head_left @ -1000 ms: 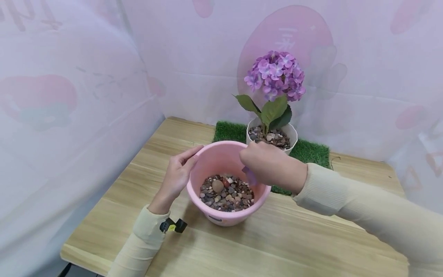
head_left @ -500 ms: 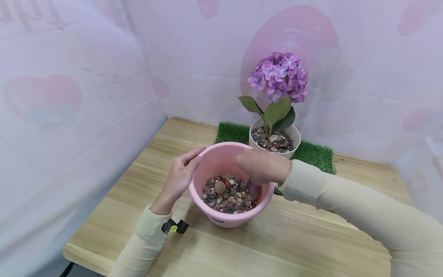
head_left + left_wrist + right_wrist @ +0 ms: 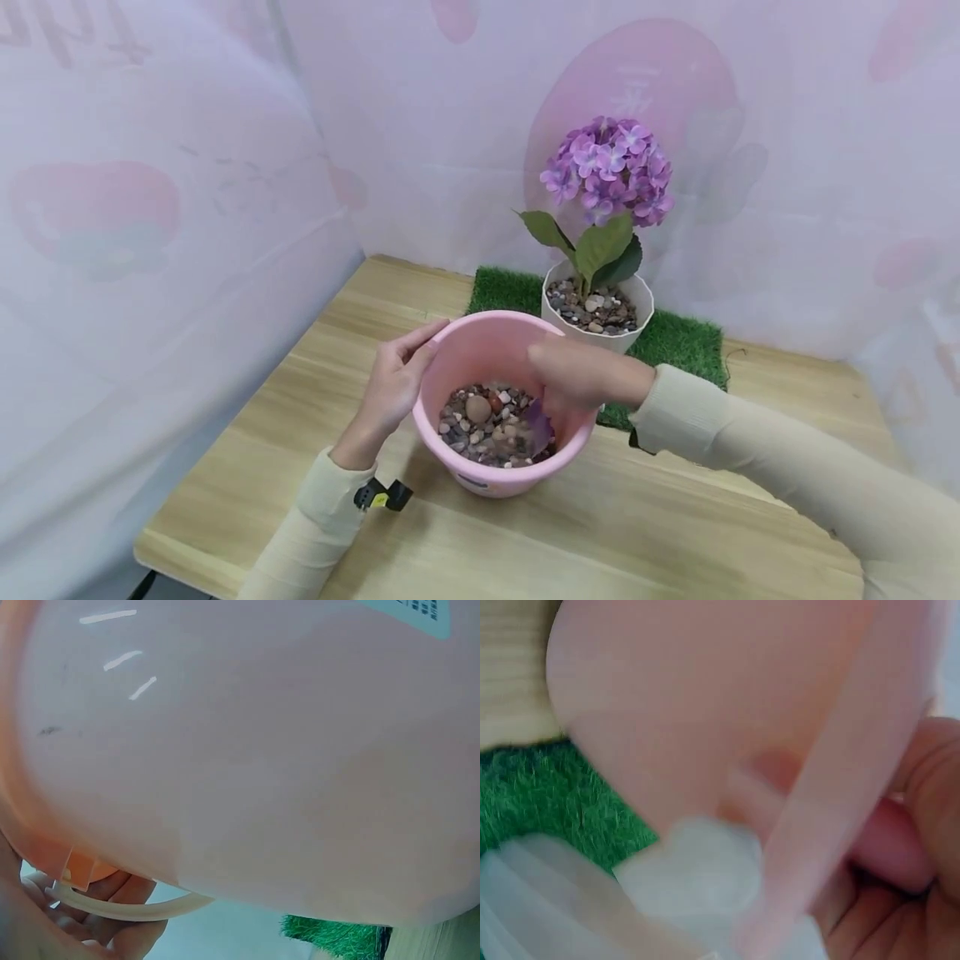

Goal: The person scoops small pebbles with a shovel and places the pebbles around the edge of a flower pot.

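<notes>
A pink bucket (image 3: 506, 483) stands on the wooden table with a bed of mixed pebbles (image 3: 476, 437) in it. My left hand (image 3: 392, 385) grips its rim at the left; in the left wrist view the curled fingers (image 3: 124, 934) show by the white bucket handle (image 3: 135, 910). Over the right side of the bucket reaches my right hand (image 3: 577, 373), curled round a purple scoop (image 3: 538, 427) whose blade touches the pebbles. The hand hides the scoop's upper part. A larger round tan stone (image 3: 477, 408) and a red stone (image 3: 495, 403) lie among the pebbles.
Behind the bucket, a white pot (image 3: 592, 340) with pebbles and a purple hydrangea (image 3: 611, 171) stands on a green turf mat (image 3: 686, 346). The wooden table (image 3: 247, 450) ends at a white printed curtain (image 3: 420, 125) at the back and left.
My right hand has gone down into the bucket with the purple scoop, whose blade now meets the pebbles and shifts some. The left hand keeps its hold on the rim.
</notes>
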Demonstrator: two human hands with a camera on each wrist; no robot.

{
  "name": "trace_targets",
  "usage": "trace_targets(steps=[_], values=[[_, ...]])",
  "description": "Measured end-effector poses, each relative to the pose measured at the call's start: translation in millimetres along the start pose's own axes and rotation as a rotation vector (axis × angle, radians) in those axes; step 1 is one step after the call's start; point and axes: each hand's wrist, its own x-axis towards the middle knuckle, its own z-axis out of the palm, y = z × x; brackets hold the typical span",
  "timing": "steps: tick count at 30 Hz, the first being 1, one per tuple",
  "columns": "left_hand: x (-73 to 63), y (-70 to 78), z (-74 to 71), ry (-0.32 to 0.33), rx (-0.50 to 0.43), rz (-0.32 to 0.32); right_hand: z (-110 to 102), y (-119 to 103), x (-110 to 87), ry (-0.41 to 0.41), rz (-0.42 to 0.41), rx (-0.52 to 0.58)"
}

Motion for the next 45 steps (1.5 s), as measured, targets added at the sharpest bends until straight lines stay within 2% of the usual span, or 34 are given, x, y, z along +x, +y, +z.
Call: trace_targets(steps=[2, 3, 5, 8, 18, 24, 32, 39, 45], values=[[-0.5, 1.0, 0.3, 0.004, 0.018, 0.015, 9, -3, -2.0, 0.043, -0.047, 0.042], [-0.4, 1.5, 0.3, 0.004, 0.029, 0.024, 14, -4, -1.9, 0.077, -0.092, 0.013], [0.6, 3.0, 0.6, 0.004, 0.042, 0.038, 21, -7, -2.6, 0.142, -0.120, 0.024], [1.1, 3.0, 1.2, 0.005, 0.043, 0.039, 28, -10, -5.3, 0.204, -0.086, 0.076], [-4.1, -1.0, 4.4, 0.008, 0.019, 0.024, 39, -10, -13.7, 0.272, 0.014, 0.212], [-5.8, -1.0, 5.2, 0.007, 0.036, 0.047, 43, -12, -10.0, 0.340, 0.019, 0.210], [0.0, 0.2, 2.8, 0.022, 0.026, 0.036, 39, -13, -2.7, 0.307, 0.022, 0.123], [-1.2, -2.7, 1.5, 0.022, -0.001, 0.014, 44, -13, -5.9, 0.411, 0.039, 0.260], [-1.7, -1.6, 1.2, 0.018, -0.003, 0.028, 43, -13, -15.6, 0.470, 0.077, 0.367]])
